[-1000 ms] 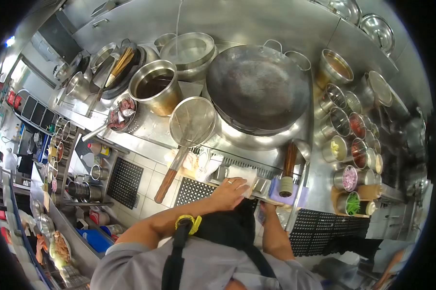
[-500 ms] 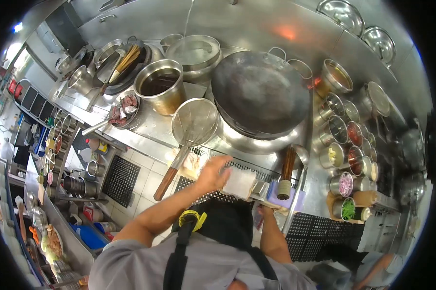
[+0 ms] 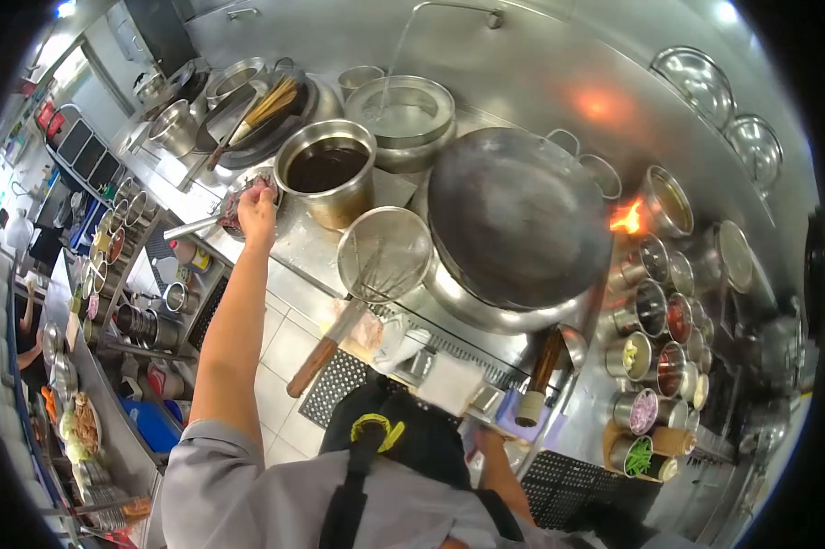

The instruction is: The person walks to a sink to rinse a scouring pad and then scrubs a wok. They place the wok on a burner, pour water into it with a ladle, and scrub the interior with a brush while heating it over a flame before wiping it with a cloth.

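My left hand [image 3: 257,212] reaches out over a perforated metal ladle [image 3: 233,229] lying on the counter at the left. Reddish raw pieces [image 3: 263,189] show around its fingertips. These fingers look drawn together, though what they grip is hidden. Low at the counter's front edge is my right hand [image 3: 488,446], blurred and partly covered, with its fingers not visible. A folded white cloth [image 3: 450,384] lies just above it. A large wok [image 3: 518,215] sits on the burner in front of me. To its left rests a wire-mesh skimmer [image 3: 385,254] with a wooden handle.
A deep pot [image 3: 325,169] of dark liquid stands near the ladle. Behind it, water runs from a tap [image 3: 458,9] into a wide pot [image 3: 399,114]. Flame [image 3: 626,218] shows right of the wok. Several small ingredient pots [image 3: 636,412] line the right side.
My left hand has moved from beside the white cloth to the perforated ladle at the left. The view has shifted slightly. Flame now shows at the wok's right.
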A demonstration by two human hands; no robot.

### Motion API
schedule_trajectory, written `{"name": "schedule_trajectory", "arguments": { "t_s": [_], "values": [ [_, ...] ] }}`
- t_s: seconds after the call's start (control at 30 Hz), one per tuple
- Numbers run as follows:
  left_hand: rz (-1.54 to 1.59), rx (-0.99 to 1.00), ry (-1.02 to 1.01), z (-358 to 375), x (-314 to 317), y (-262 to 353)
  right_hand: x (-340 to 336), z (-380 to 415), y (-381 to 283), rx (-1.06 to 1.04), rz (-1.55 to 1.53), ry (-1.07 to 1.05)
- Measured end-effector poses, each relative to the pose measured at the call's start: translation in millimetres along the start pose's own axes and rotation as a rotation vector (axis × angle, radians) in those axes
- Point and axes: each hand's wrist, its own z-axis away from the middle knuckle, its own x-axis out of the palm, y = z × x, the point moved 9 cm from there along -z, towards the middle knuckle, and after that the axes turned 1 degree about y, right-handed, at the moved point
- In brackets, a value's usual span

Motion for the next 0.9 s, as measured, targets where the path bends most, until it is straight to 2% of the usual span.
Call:
{"name": "schedule_trajectory", "arguments": {
  "t_s": [0.1, 0.13, 0.17, 0.23, 0.3, 0.4, 0.43, 0.47, 0.53, 0.57, 0.6, 0.67, 0.7, 0.8, 0.9],
  "values": [
    [0.019, -0.151, -0.125, -62.6, 15.9, -52.9, 3.0, 23.7, -26.8, -0.296, 0.092, 0.057],
    [0.066, -0.214, -0.207, -72.1, 26.1, -56.1, -1.5, 42.4, -50.6, -0.531, 0.241, 0.095],
    [0.069, -0.221, -0.219, -85.4, 33.6, -60.1, -4.8, 57.1, -70.7, -0.641, 0.388, 0.074],
    [0.076, -0.25, -0.239, -103.4, 46.8, -74.2, -105.8, 98.9, -165.2, -0.584, 0.403, -0.035],
    [0.028, -0.235, -0.279, -111.6, 63.4, -66.1, -235.5, 111.7, -253.2, -0.411, -0.539, 0.084],
    [0.027, -0.269, -0.341, -115.7, 75.1, -58.9, -289.8, 56.1, -373.6, -0.456, -0.865, -0.082],
    [0.074, -0.25, -0.378, -119.0, 82.1, -64.9, -311.1, 36.4, -424.2, -0.599, -1.061, -0.068],
    [0.089, -0.258, -0.388, -122.5, 86.3, -70.4, -334.9, 26.8, -470.2, -0.571, -1.211, -0.138],
    [0.127, -0.346, -0.434, -127.1, 91.5, -82.6, -344.5, -31.1, -531.0, -0.49, -1.428, -0.142],
    [0.145, -0.39, -0.472, -126.6, 97.9, -88.0, -349.4, -49.9, -553.4, -0.371, -1.5, -0.142],
    [0.209, -0.352, -0.471, -128.1, 102.3, -86.4, -351.6, -65.9, -570.5, -0.25, -1.573, -0.141],
    [0.141, -0.417, -0.529, -123.2, 97.6, -68.2, -352.6, -96.9, -584.8, -0.128, -1.57, -0.034],
    [0.11, -0.447, -0.55, -122.9, 97.5, -68.3, -349.6, -105.0, -586.3, -0.134, -1.579, 0.031],
    [0.104, -0.321, -0.551, -137.6, 107.5, -90.1, -350.4, -119.2, -584.4, -0.178, -1.573, 0.2],
    [0.047, -0.294, -0.527, -139.8, 108.4, -82.8, -345.4, -136.0, -580.6, -0.124, -1.552, 0.361]
  ]
}}
